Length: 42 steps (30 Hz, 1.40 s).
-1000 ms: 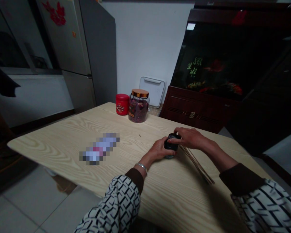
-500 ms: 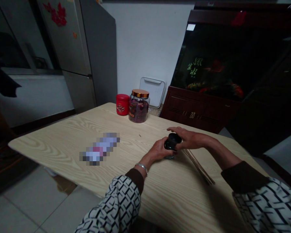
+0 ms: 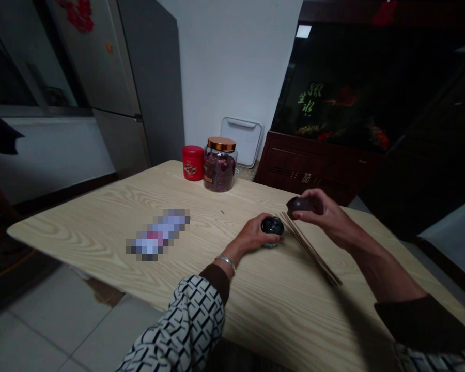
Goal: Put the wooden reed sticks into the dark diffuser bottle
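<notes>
My left hand (image 3: 254, 232) is wrapped round a small glass bottle (image 3: 272, 226) with a shiny black top, which stands on the table. My right hand (image 3: 321, 211) grips a dark brown, rounded cap (image 3: 297, 206) between thumb and fingers, raised above the table to the right of the bottle. The cap is tilted on its side and apart from the bottle. Several thin brown sticks (image 3: 312, 249) lie side by side just right of the bottle, beneath my right hand. Fingers cover part of the bottle's body.
On the wood-grain table (image 3: 201, 279) a blurred-out flat item (image 3: 157, 234) lies at left. A red canister (image 3: 192, 163) and a copper-lidded jar (image 3: 219, 165) of dried flowers stand at the back. Behind are a white panel (image 3: 241, 142), a fridge (image 3: 151, 77) and a fish tank (image 3: 341, 93).
My right hand has lifted the brown cap off the bottle and moved it to the right, baring the black top. My left hand stays on the bottle. The view has shifted slightly.
</notes>
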Motion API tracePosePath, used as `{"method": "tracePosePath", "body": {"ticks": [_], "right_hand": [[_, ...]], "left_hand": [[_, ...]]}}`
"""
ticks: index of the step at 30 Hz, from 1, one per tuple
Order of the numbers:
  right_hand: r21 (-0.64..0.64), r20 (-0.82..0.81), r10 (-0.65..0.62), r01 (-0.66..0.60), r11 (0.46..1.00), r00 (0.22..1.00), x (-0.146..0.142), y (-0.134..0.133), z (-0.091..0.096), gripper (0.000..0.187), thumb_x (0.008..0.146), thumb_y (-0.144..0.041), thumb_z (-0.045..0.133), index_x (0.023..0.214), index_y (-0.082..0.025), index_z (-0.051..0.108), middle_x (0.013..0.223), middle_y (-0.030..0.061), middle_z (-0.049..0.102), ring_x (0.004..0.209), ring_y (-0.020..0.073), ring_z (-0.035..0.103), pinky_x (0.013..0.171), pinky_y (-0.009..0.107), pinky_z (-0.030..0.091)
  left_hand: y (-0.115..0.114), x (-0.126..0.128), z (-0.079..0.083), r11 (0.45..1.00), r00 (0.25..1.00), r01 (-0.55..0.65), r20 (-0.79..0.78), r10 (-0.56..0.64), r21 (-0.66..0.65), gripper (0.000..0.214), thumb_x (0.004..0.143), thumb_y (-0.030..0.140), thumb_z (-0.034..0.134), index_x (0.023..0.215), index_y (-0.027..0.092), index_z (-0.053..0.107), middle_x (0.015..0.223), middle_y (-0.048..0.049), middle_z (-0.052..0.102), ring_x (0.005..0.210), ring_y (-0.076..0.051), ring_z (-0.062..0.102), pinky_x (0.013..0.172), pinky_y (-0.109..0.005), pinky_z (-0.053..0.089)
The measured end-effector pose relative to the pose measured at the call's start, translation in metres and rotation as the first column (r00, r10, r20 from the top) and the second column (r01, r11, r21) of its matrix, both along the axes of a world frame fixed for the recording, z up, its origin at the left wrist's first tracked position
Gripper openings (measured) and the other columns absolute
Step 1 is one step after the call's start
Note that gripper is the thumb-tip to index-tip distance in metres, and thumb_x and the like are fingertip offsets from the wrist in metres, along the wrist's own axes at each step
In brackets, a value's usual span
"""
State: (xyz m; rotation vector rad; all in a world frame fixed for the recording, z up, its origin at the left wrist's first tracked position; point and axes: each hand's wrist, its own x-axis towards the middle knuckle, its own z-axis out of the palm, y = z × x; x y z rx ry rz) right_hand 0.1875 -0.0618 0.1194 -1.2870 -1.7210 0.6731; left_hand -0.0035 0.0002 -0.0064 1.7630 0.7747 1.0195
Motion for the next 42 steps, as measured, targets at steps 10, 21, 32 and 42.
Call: {"method": "tracePosePath", "body": {"ticks": [10, 21, 32, 42], "right_hand": [[-0.078, -0.067, -0.067, 0.061, 0.995, 0.996, -0.029, -0.074, -0.125, 0.043, 0.076, -0.036, 0.072, 0.107, -0.026, 0.044, 0.112, 0.0063, 0.061, 0.107, 0.0221, 0.062, 0.094, 0.038, 0.049], [0.026, 0.472, -0.368, 0.405, 0.914, 0.801, 0.039, -0.042, -0.094, 0.023, 0.090, -0.044, 0.053, 0.091, -0.022, 0.059, 0.085, 0.0052, 0.066, 0.075, 0.0199, 0.060, 0.068, 0.032, 0.043], [-0.146, 0.784, -0.184, 0.463, 0.874, 0.593, 0.070, 0.003, -0.102, 0.017, 0.081, -0.032, 0.059, 0.082, -0.018, 0.069, 0.090, 0.0113, 0.072, 0.083, 0.0230, 0.065, 0.067, 0.032, 0.040], [-0.176, 0.775, -0.162, 0.454, 0.873, 0.611, 0.073, 0.006, -0.094, 0.014, 0.077, -0.030, 0.061, 0.078, -0.020, 0.071, 0.085, 0.0089, 0.073, 0.075, 0.0199, 0.065, 0.062, 0.029, 0.040]], "left_hand": [[0.002, 0.000, 0.000, 0.999, 1.000, -0.007, -0.023, 0.008, 0.047, 0.068, 0.063, 0.041, 0.084, 0.123, 0.017, 0.061, 0.108, -0.0068, 0.070, 0.101, -0.022, 0.063, 0.092, -0.033, 0.049], [0.000, 0.001, 0.003, 1.000, 1.000, 0.016, 0.013, -0.016, 0.001, 0.063, 0.063, 0.035, 0.085, 0.118, 0.017, 0.062, 0.109, -0.0085, 0.069, 0.102, -0.023, 0.063, 0.093, -0.036, 0.049], [-0.001, 0.001, 0.006, 1.000, 1.000, 0.015, 0.013, -0.015, -0.016, 0.063, 0.064, 0.034, 0.085, 0.119, 0.016, 0.061, 0.109, -0.0098, 0.068, 0.101, -0.023, 0.063, 0.094, -0.038, 0.049], [0.002, 0.002, 0.001, 0.999, 0.999, 0.024, 0.027, -0.023, -0.027, 0.067, 0.063, 0.035, 0.086, 0.121, 0.015, 0.061, 0.110, -0.0097, 0.069, 0.102, -0.023, 0.063, 0.094, -0.037, 0.049]]}}
